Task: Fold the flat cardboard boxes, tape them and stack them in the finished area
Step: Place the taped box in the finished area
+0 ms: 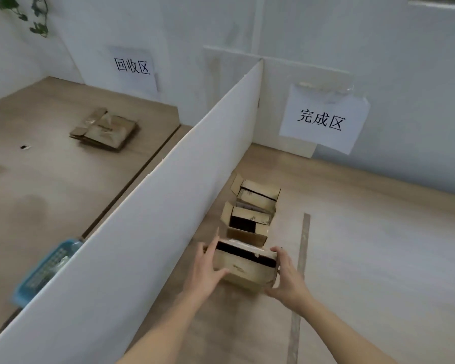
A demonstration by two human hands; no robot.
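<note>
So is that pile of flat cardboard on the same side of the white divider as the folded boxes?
No, the flat cardboard pile lies left of the white divider, while the folded boxes sit on its right.

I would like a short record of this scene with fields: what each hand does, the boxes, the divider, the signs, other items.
left hand: left hand holds the near box at its left end
right hand: right hand holds its right end
other boxes: two folded boxes in a row behind it
divider: white board, left of the boxes
signs: 完成区 sign right, 回收区 sign left
other: flat cardboard pile, blue basket, ruler
</note>
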